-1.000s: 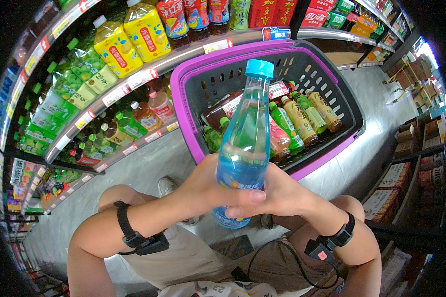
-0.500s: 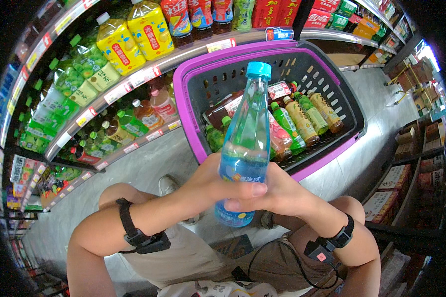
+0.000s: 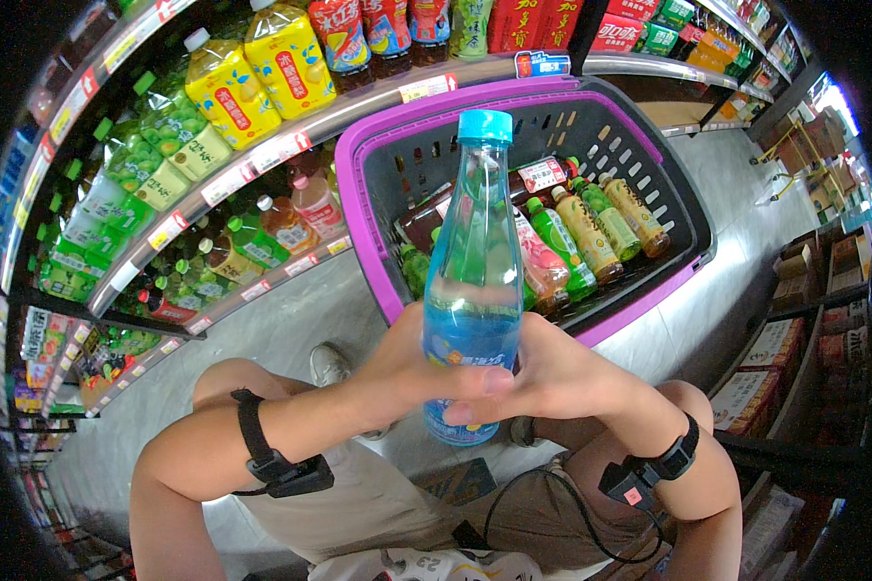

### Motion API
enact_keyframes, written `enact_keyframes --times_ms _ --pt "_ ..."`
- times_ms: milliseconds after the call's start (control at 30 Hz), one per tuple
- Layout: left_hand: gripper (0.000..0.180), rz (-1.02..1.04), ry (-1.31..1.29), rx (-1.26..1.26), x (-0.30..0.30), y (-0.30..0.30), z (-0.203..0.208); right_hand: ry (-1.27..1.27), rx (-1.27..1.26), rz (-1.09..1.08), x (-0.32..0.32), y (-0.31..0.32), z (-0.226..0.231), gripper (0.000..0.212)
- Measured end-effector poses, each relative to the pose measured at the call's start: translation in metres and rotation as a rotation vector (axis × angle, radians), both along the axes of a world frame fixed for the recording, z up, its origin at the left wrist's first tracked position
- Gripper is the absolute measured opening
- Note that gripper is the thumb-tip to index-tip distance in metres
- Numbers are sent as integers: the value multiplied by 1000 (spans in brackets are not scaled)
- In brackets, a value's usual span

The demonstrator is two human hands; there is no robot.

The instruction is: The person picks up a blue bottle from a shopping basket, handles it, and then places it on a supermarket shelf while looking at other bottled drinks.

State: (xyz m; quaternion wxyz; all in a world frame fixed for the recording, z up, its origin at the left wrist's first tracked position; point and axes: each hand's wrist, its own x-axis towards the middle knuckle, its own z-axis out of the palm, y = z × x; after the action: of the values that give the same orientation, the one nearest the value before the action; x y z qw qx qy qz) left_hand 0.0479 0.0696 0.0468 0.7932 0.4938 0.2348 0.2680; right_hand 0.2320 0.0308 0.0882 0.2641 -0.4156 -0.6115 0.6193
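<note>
A clear blue bottle [image 3: 475,252] with a light-blue cap stands nearly upright in front of me, liquid inside it. My left hand [image 3: 407,360] wraps its lower part from the left, thumb across the label. From the other side my right hand [image 3: 562,373] grips the same part, the two thumbs close together. Behind the bottle sits a black shopping basket [image 3: 688,194] with a purple rim. Several drink bottles lie in it, among them a tan-labelled bottle [image 3: 588,234] and a green bottle [image 3: 560,250]. The held bottle hides part of the basket's contents.
Curved shelves on the left hold yellow drink bottles [image 3: 289,63], green bottles [image 3: 126,165] and pink ones. A lower shelf on the right carries cartons [image 3: 756,387]. Grey floor [image 3: 281,310] lies around the basket. My bent knees flank my hands, and a black cable [image 3: 562,542] hangs across my lap.
The bottle has straightened from a rightward lean, its cap moving left and slightly down toward me. Both hands keep their hold. The basket looks much the same.
</note>
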Motion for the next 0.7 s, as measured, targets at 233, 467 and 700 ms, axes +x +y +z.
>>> enact_keyframes --times_ms 233,467,700 --pt "84 -25 -7 -17 -2 2 1 55 -23 11 1 1 -1 57" --pt "70 -2 -76 -29 -2 1 8 106 -125 -17 1 0 9 60" --pt "83 7 -70 202 0 7 13 140 -79 2 4 -4 8 58"
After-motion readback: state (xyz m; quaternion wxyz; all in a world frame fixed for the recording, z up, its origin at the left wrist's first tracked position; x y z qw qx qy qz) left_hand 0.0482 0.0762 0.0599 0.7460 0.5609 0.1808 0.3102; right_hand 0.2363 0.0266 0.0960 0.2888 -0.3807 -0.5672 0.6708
